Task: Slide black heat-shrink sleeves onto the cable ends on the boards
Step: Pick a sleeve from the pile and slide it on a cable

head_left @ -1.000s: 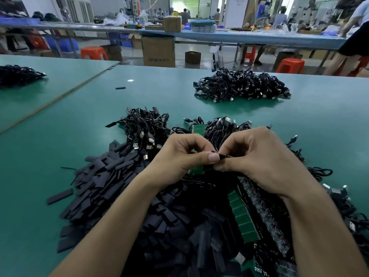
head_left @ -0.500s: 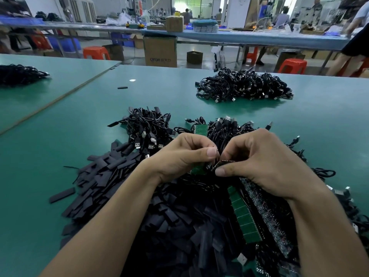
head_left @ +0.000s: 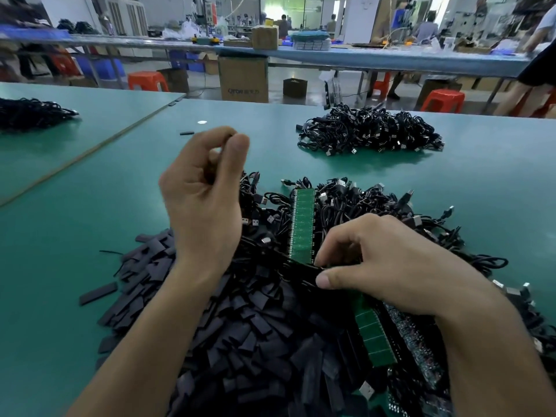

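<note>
Sleeves [head_left: 240, 341] heaped beneath both hands' grip, seemingly.

Bright, even overhead light; small glare spot [head_left: 202, 122] on green table [head_left: 451, 182] near far edge. Left hand [head_left: 204, 188] motion-blurred. Wide-angle bending at edges; bkgd soft.

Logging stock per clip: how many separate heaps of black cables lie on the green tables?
3: one heap far right of centre, one on the left table's edge, one around the green board by the hands. More may lie outside the frame.
</note>
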A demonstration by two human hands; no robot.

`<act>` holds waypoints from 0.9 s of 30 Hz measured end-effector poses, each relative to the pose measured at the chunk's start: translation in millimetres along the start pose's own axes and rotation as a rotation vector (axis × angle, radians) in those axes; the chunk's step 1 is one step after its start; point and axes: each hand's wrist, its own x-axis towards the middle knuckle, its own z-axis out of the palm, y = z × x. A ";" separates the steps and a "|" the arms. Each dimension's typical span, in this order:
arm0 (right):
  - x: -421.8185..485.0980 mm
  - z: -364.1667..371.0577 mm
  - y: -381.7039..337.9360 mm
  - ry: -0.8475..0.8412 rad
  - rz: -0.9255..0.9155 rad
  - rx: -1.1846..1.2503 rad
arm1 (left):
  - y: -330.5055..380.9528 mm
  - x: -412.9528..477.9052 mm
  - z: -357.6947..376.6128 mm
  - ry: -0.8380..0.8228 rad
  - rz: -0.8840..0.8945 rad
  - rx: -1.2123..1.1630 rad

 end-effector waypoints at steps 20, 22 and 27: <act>43.8 88.5 -66.5 -0.177 -0.079 -0.423 | 13.2 3.4 -3.2 -0.119 -0.171 0.529; 46.8 95.6 -62.2 -0.161 -0.073 -0.355 | 13.0 3.7 -2.0 -0.101 -0.179 0.512; 49.1 106.3 -52.0 -0.192 0.047 -0.183 | 14.3 1.4 -1.5 -0.124 -0.150 0.452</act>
